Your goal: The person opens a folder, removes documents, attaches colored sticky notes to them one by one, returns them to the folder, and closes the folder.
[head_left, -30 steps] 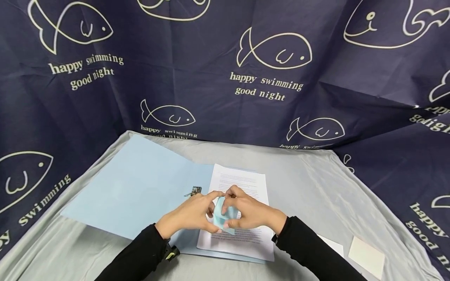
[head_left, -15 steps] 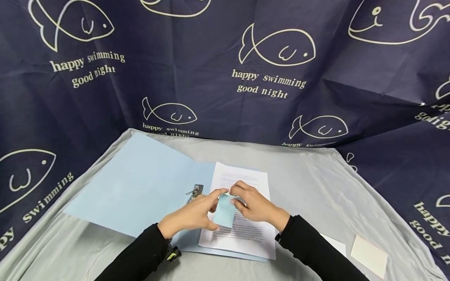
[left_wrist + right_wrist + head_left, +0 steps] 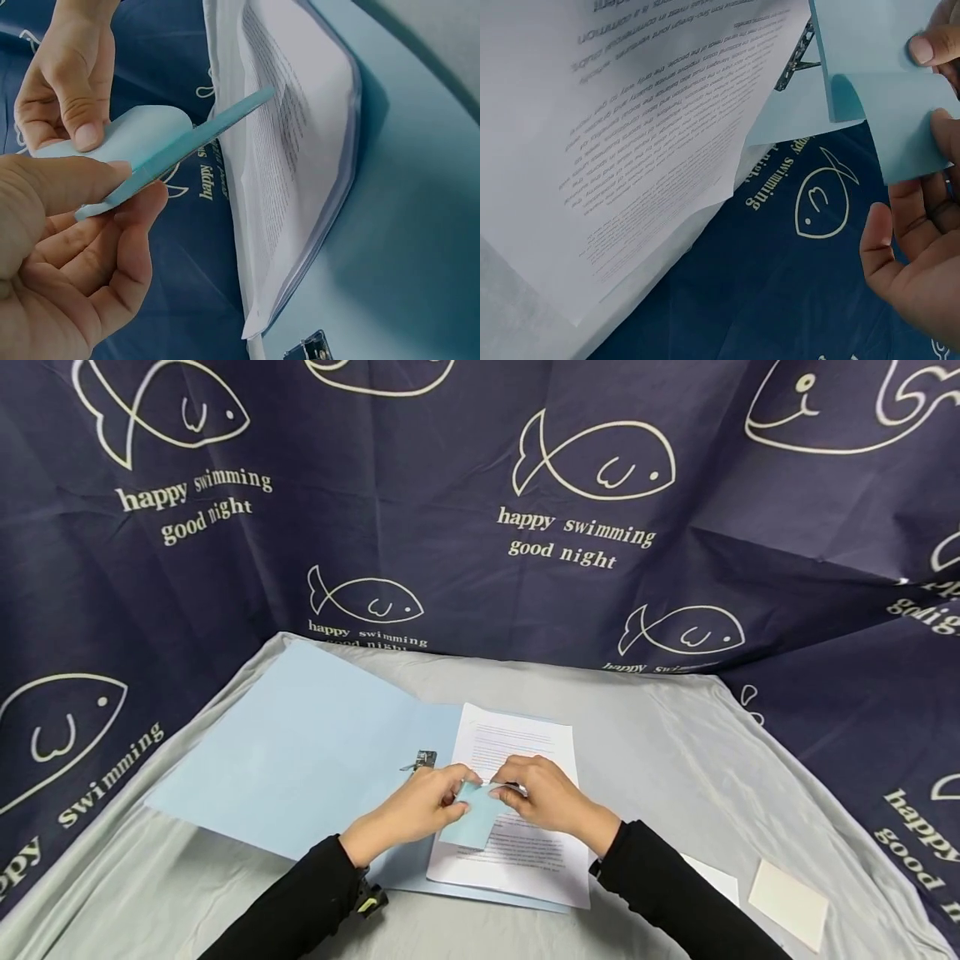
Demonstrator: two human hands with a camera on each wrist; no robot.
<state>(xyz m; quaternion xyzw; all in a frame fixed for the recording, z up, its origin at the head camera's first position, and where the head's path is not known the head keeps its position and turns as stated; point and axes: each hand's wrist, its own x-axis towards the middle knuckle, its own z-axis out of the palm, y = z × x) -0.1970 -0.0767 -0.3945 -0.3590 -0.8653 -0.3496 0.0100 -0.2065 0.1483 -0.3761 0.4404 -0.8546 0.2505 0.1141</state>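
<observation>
**Left hand and right hand pinch a light-blue note pad and its raised leaf**

Thumb above and fingers below, the left hand pinches one end of the note pad. The right hand pinches the leaf, which curls away from the pad but joins it along one edge. The pad is over the printed sheets; whether it touches them I cannot tell.

Under the sheets lies the right side of an open pale-blue folder. A dark metal clip sits on the folder just beyond the left hand. Black sleeves cover both arms, and a black item with a yellow mark shows under the left wrist.

Grey-white cloth covers the tabletop. To the right lie an off-white square and a white piece partly hidden by the sleeve. Behind hangs a navy curtain with fish outlines and "happy swimming good night".
</observation>
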